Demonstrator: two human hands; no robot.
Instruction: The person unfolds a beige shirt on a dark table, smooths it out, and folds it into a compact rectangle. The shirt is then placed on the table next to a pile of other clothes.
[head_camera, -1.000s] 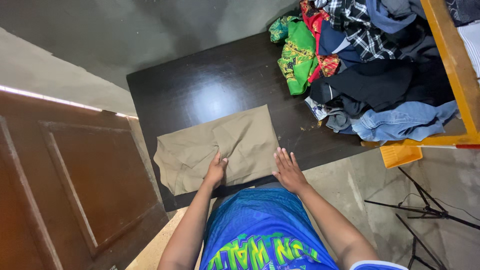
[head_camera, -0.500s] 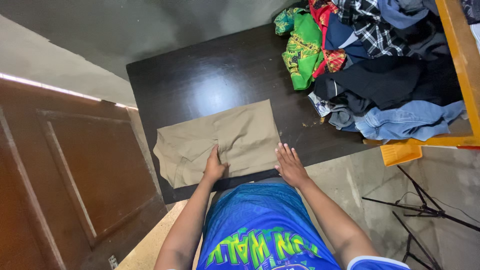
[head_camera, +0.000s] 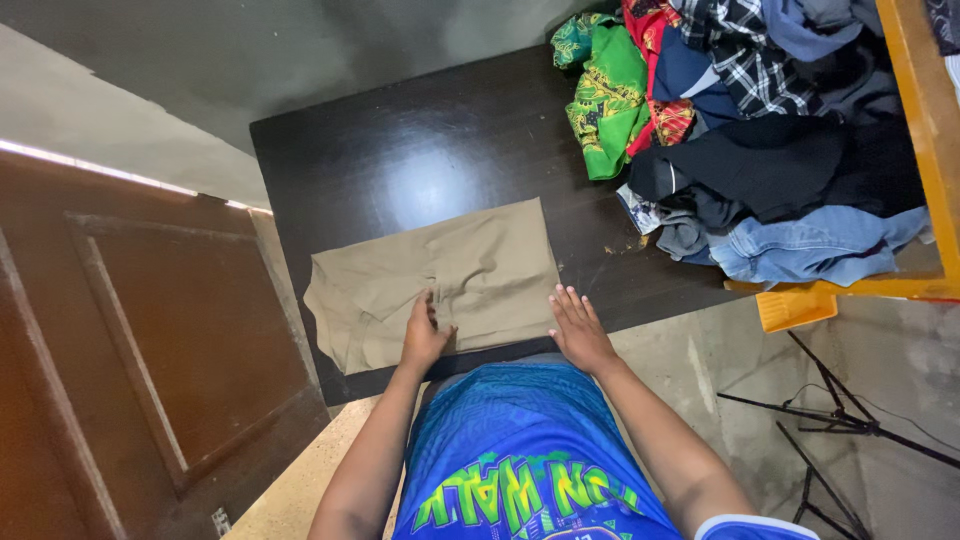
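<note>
Khaki cloth garment (head_camera: 440, 280), folded flat, lies centre-left of frame on dark glossy bench (head_camera: 400, 150), its left end hanging over the bench edge. L hand (head_camera: 425, 335) lies on the garment's near edge w/ fingers bent into the cloth; grip there looks loose, nothing lifted. R hand (head_camera: 578, 328) flat, fingers spread, released, palm on bench at garment's near-right corner. Upper right of frame: heap of mixed clothes (head_camera: 740, 120), green, plaid, black, denim, beside an orange rail (head_camera: 925, 130). Brown wooden door (head_camera: 120, 350) at left.
</note>
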